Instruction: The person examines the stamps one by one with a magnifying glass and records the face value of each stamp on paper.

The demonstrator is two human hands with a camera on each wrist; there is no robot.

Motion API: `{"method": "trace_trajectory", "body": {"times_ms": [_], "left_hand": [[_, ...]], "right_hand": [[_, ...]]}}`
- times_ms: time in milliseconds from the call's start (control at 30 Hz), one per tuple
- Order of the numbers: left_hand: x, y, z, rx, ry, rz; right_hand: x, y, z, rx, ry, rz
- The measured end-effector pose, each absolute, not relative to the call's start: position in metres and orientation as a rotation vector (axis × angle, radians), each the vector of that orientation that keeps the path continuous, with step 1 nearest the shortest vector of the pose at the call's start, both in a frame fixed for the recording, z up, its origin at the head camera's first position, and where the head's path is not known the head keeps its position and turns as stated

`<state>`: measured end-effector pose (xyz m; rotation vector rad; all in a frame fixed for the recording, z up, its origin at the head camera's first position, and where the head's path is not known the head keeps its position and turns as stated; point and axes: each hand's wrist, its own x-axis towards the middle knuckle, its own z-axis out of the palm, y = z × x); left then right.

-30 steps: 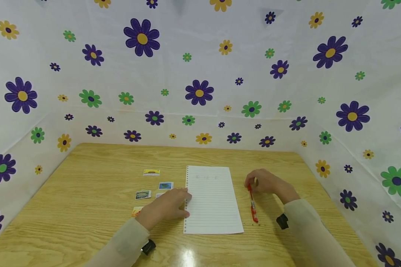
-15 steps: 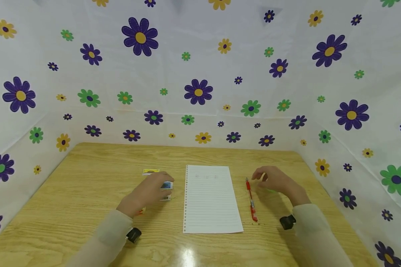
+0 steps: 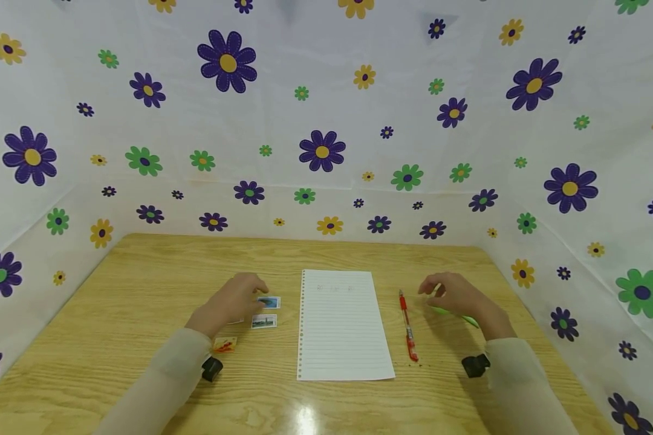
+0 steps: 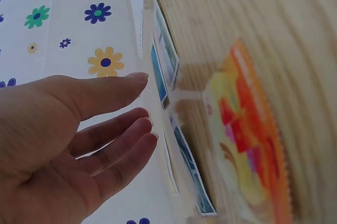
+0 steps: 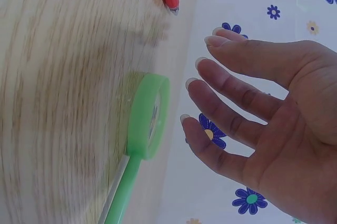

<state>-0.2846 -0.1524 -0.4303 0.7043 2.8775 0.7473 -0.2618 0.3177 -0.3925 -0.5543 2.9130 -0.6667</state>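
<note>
My left hand (image 3: 231,304) hovers over several small postage stamps, fingers loosely bent with nothing between them. A blue stamp (image 3: 270,302) lies right by its fingertips, and a landscape stamp (image 3: 264,321) just below that. The orange stamp (image 4: 247,139) with a perforated edge looms close in the left wrist view. Other stamps are partly hidden beneath the hand. On the right side, my right hand (image 3: 459,297) holds nothing, its fingers loosely curved above a green magnifying glass (image 5: 138,118). In the head view that hand covers most of the lens, leaving the green handle (image 3: 471,321) showing.
Between the hands lies a lined sheet of paper (image 3: 344,338) with faint writing near its top and punched holes along its left edge. A red pen (image 3: 407,326) rests right of the sheet, beside small dark crumbs. Flowered cloth (image 3: 326,109) walls surround the wooden table (image 3: 158,260).
The right hand has let go of the red pen and moved right, over the magnifying glass. From the paper's left edge, the left hand has moved left and farther back over the stamps.
</note>
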Motion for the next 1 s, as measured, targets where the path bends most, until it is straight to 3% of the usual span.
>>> {"method": "trace_trajectory", "body": {"times_ms": [1000], "left_hand": [[-0.297,-0.162,-0.436,0.705,2.818,0.764]], "right_hand": [[-0.254,0.353,-0.396,-0.471,2.968,-0.648]]}}
